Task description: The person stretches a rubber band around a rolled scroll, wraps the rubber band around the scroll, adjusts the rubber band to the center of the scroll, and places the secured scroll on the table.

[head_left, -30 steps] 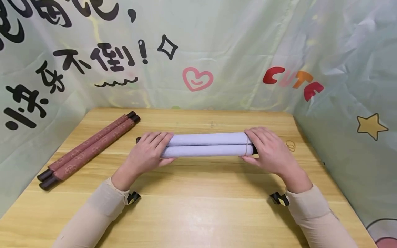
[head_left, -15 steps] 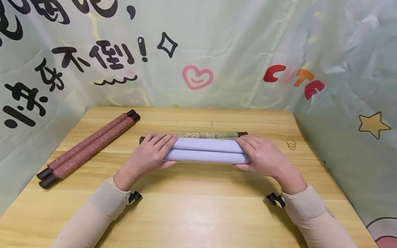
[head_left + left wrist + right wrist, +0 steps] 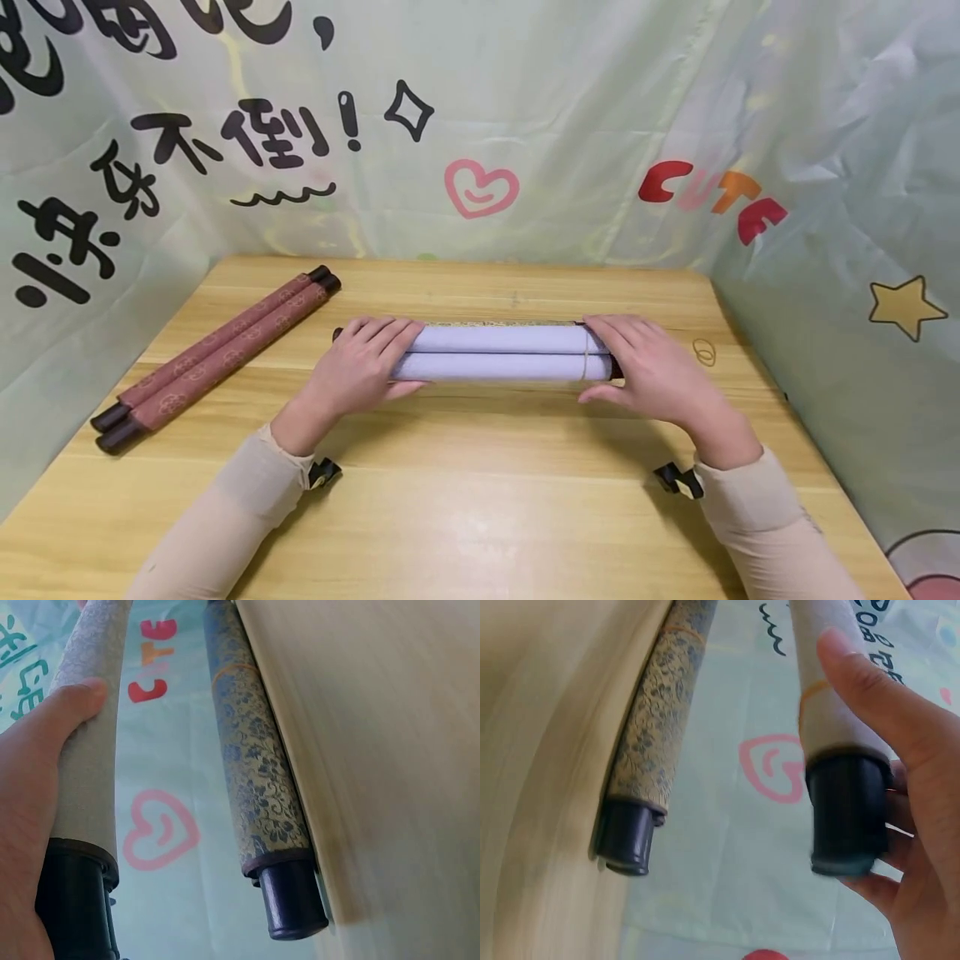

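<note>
Both hands hold a pale lavender scroll (image 3: 495, 352), its two rolls side by side, crosswise above the table. My left hand (image 3: 358, 368) grips its left end, thumb along the near side and fingers over the far side. At the other end my right hand (image 3: 651, 367) holds it the same way, beside the black end knob (image 3: 847, 817). A thin rubber band (image 3: 586, 353) circles the rolls near the right fingertips. Beyond and below lies a blue-and-gold floral scroll (image 3: 259, 761) with its own band round the middle; the head view shows only a sliver of it.
A dark red patterned scroll (image 3: 225, 358) with black ends lies slantwise on the wooden table (image 3: 480, 500) at the left. Loose rubber bands (image 3: 703, 352) lie to the right. A printed cloth (image 3: 570, 108) hangs around the table's back and sides.
The lavender scroll dipped toward me, revealing the floral scroll, then came back up and mostly covers it. My right hand slid along the end; the band there was hidden and shows again.
</note>
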The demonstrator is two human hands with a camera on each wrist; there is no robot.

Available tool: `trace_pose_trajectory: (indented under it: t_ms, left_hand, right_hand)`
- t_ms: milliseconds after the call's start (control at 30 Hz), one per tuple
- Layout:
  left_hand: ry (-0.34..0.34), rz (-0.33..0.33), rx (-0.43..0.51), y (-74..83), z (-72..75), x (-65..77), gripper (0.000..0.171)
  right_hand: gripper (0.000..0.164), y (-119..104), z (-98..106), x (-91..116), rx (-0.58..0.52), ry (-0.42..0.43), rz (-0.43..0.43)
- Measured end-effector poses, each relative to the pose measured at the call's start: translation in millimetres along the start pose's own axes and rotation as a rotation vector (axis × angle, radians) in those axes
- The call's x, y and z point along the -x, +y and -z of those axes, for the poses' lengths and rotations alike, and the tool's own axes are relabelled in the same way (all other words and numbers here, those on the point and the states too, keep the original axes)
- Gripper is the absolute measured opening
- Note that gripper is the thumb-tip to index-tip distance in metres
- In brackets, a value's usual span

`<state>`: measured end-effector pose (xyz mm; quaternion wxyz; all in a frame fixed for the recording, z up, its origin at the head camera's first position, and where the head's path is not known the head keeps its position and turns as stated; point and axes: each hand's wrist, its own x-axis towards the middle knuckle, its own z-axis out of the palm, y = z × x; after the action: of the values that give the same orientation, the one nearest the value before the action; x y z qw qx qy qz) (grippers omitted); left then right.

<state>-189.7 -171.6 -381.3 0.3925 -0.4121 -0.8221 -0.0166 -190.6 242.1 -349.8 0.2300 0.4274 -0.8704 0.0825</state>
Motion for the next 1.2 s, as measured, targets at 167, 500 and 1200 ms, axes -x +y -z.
trace_pose_trajectory:
  t_ms: [167,500,1200]
  left_hand:
    - [-0.008,0.007,-0.005,-1.9,1.6,3.4,0.077]
    - [0.022,-0.017,-0.008,0.8,-1.4,4.4,0.075]
    - [-0.071,-0.002,0.048,10.0,-6.7,0.1,0.078]
  right_hand:
    - [0.093,5,3,2,0.032,0.005,0.002]
    - [0.087,-1,-4,-2,0.113,-0.024,0.028]
    - [0.1,-17,-14,-5,0.068,-0.044,0.018]
